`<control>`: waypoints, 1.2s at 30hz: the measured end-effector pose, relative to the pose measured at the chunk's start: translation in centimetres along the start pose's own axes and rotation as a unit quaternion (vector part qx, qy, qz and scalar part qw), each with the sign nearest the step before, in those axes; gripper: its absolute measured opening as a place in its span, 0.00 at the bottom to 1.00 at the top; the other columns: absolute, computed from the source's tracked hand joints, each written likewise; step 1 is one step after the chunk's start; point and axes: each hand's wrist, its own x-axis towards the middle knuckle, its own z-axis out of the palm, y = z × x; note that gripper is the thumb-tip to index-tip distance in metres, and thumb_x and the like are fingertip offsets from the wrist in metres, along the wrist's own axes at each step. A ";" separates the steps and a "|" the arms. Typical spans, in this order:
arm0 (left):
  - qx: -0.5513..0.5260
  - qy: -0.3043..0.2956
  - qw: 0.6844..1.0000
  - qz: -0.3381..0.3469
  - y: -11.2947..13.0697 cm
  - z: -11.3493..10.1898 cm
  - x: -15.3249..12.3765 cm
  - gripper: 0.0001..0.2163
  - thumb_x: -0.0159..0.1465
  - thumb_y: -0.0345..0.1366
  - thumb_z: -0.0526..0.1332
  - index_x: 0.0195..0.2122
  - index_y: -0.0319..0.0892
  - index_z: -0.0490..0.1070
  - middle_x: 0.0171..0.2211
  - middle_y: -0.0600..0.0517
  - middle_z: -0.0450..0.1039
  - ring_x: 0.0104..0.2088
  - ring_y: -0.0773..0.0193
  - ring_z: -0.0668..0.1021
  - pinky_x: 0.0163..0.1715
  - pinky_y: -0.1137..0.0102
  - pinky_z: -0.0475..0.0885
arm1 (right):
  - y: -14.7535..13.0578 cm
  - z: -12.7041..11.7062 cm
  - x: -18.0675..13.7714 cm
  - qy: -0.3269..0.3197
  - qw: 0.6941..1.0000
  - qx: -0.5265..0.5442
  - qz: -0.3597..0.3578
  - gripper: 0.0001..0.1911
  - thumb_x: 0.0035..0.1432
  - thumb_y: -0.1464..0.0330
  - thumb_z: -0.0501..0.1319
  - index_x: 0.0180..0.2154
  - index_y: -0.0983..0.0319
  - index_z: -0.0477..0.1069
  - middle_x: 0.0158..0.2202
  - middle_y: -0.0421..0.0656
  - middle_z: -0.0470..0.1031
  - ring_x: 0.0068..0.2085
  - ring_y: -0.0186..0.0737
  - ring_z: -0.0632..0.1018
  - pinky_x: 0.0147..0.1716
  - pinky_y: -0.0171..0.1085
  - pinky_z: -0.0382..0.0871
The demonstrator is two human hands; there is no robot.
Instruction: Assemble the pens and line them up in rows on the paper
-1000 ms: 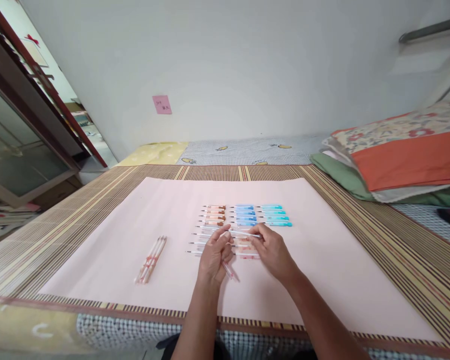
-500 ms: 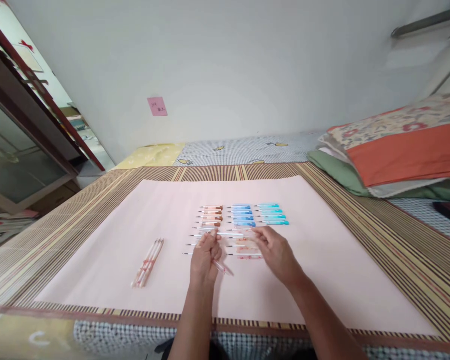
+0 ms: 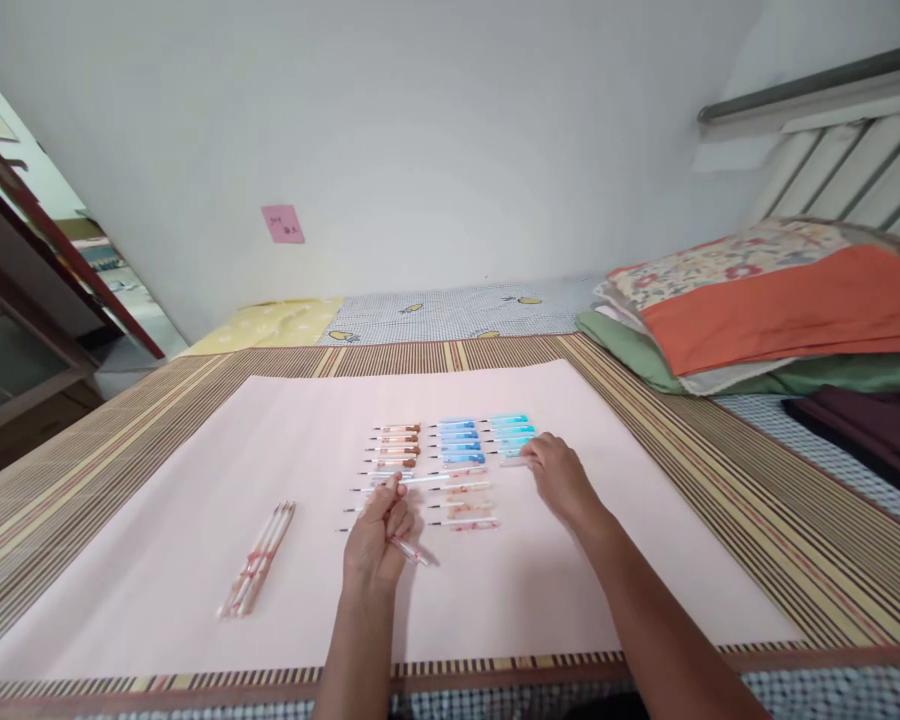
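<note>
Rows of pens lie on a pale pink sheet: brown-capped pens, blue-capped pens, turquoise-capped pens and pale pink pens. My left hand is curled round a pink pen that sticks out to its right; its fingertips touch the left column of pens. My right hand rests at the right end of the rows, fingertips pinched on a pale pen just below the turquoise ones.
A bundle of several pink pens lies on the sheet's left part. A striped mat lies under the sheet. Folded bedding and an orange pillow are stacked at the right; a dark cloth lies near them.
My right hand has moved right and away, from the pale pink pens to just below the turquoise row. My left hand stays closed on its pen. The camera has turned right.
</note>
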 end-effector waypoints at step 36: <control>0.021 -0.002 1.000 -0.017 -0.7 0.5 -0.3 0.07 0.57 0.29 0.71 0.35 0.34 0.76 0.25 0.54 0.73 0.13 0.82 0.55 0.12 0.82 0.54 | 1.8 1.6 -0.5 0.070 0.994 -0.082 -0.005 0.12 0.68 0.73 0.55 0.36 0.61 0.76 0.37 0.47 0.75 0.40 0.46 0.72 0.38 0.42 0.56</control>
